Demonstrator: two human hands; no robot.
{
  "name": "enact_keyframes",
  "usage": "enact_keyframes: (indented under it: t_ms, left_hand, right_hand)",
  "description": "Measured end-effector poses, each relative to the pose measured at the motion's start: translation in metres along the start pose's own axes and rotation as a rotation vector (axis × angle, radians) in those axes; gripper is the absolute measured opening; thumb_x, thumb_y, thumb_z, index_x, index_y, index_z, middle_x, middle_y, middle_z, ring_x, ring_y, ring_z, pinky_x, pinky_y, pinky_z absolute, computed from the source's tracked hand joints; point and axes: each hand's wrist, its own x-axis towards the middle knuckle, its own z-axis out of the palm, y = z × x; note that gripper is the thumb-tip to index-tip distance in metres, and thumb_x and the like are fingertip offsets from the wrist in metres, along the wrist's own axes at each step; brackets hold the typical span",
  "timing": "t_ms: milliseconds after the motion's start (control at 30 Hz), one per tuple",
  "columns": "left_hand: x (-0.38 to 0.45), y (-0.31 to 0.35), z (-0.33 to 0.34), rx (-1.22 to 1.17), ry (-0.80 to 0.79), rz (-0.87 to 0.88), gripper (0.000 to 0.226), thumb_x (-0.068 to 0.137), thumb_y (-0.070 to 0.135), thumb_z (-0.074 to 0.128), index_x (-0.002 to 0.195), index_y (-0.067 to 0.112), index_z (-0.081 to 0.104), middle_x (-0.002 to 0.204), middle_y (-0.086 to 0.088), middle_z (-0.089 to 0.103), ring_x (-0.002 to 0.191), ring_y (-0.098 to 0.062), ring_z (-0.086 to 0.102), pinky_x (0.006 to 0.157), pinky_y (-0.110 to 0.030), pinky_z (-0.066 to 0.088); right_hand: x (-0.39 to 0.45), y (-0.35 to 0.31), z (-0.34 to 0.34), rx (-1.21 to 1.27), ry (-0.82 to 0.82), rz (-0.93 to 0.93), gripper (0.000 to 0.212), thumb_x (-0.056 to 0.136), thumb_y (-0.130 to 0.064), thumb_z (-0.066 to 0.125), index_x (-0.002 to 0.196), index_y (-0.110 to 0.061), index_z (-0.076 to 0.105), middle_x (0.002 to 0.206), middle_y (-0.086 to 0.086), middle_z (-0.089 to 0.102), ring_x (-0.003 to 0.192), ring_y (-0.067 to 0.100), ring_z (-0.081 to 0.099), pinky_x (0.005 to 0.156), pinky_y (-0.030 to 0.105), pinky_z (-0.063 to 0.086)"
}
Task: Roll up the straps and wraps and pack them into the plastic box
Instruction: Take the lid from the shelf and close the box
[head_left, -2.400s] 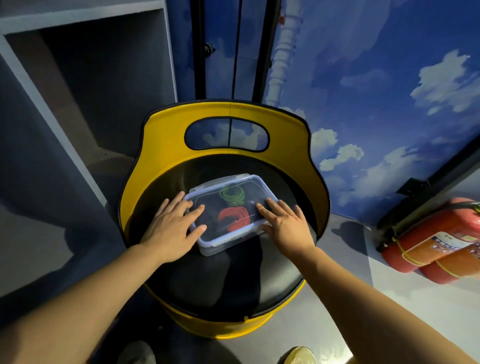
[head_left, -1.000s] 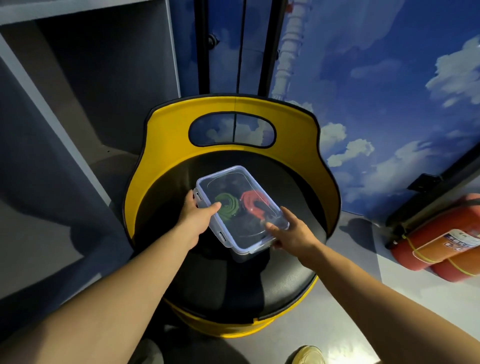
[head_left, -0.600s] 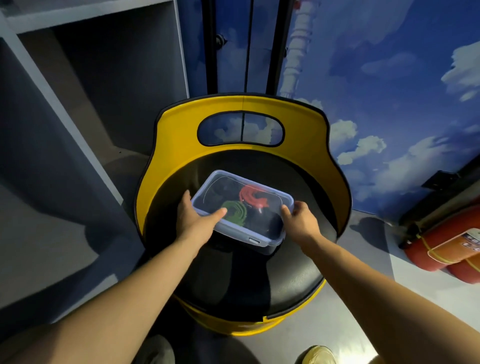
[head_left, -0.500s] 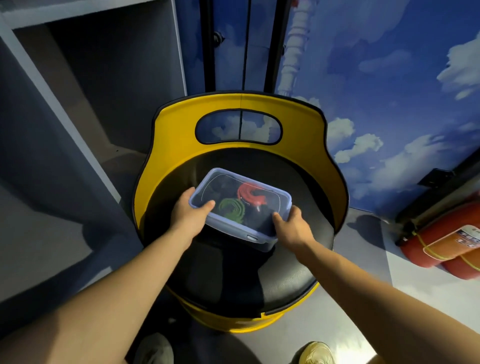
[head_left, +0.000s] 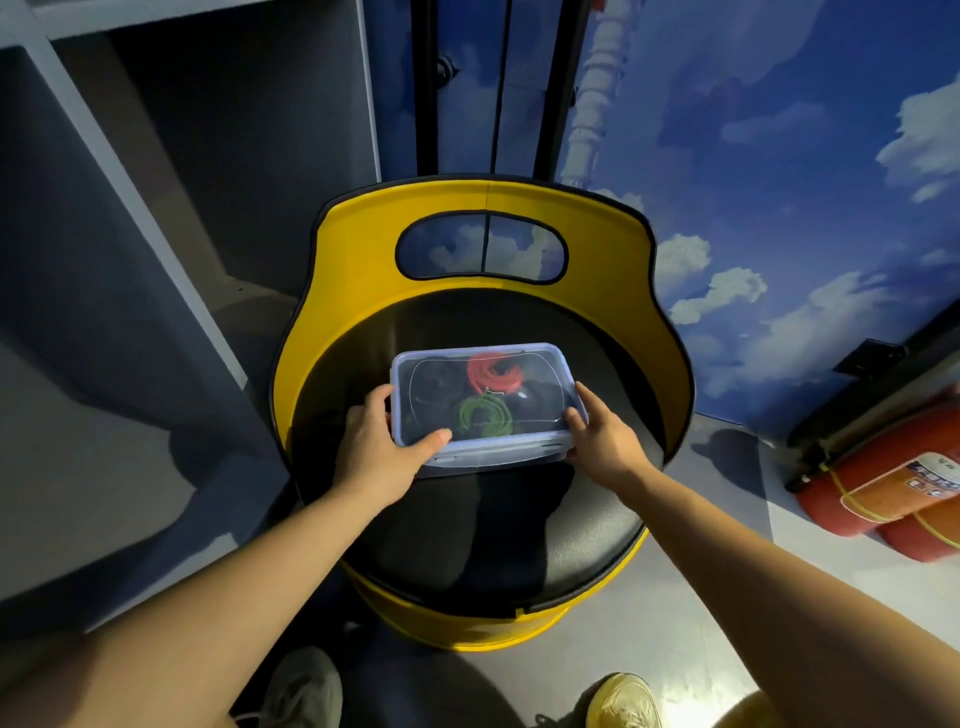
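A: From the head camera, the plastic box (head_left: 480, 402), lid on, sits on the black seat (head_left: 483, 530) of the yellow chair (head_left: 483, 200), toward its back edge. A red roll (head_left: 491, 371) and a green roll (head_left: 480, 414) show through the lid.

B: And the hands?

A: The left hand (head_left: 376, 452) grips the box's near-left corner, thumb on the lid; the right hand (head_left: 600, 439) holds its right end, fingers curled on the rim.

B: Risks?

A: I'd guess an unlatched clip: lifting could pop the lid and spill rolls. The padded seat may also let the box slide.
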Motion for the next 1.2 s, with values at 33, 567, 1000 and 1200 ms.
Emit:
enact_keyframes:
  t_ms: [33,567,1000,1200]
  left_hand:
    - [0.001,-0.003,-0.004,0.082,-0.014,0.086,0.083,0.08,0.056,0.076,0.149,0.034,0.037,0.147,0.001,0.037,0.13,-0.022,0.046,0.099,-0.038,0.046]
    - [0.027,-0.033,0.008,0.651,-0.166,0.895,0.071,0.098,0.032,0.06,0.156,0.043,0.021,0.166,0.005,0.019,0.156,-0.028,0.011,0.125,-0.049,0.015]
    - [0.022,-0.041,0.021,0.754,-0.005,0.987,0.089,0.083,0.01,0.076,0.157,0.03,0.03,0.164,-0.005,0.03,0.151,-0.043,0.02,0.119,-0.061,0.024]
    - [0.015,-0.038,0.012,0.775,-0.081,0.953,0.065,0.1,0.046,0.041,0.16,0.037,0.018,0.169,-0.003,0.013,0.156,-0.035,0.002,0.124,-0.057,0.015]
  right_hand:
    - [-0.003,0.001,-0.002,-0.101,0.007,-0.041,0.053,0.103,-0.046,0.042,0.154,-0.036,0.033,0.144,0.012,0.052,0.121,0.032,0.058,0.103,0.041,0.047]
    - [0.008,0.025,-0.014,-0.737,-0.022,-0.892,0.058,0.103,-0.032,0.046,0.158,-0.03,0.028,0.165,0.013,0.022,0.153,0.035,0.018,0.124,0.044,0.022]
    - [0.003,0.043,0.0,-0.789,0.116,-0.963,0.085,0.084,-0.008,0.067,0.158,-0.025,0.028,0.164,0.016,0.021,0.149,0.044,0.02,0.114,0.049,0.029]
    - [-0.005,0.043,0.0,-0.823,0.033,-0.86,0.081,0.1,-0.038,0.053,0.159,-0.038,-0.002,0.168,0.003,-0.011,0.154,0.032,-0.005,0.123,0.052,0.017]
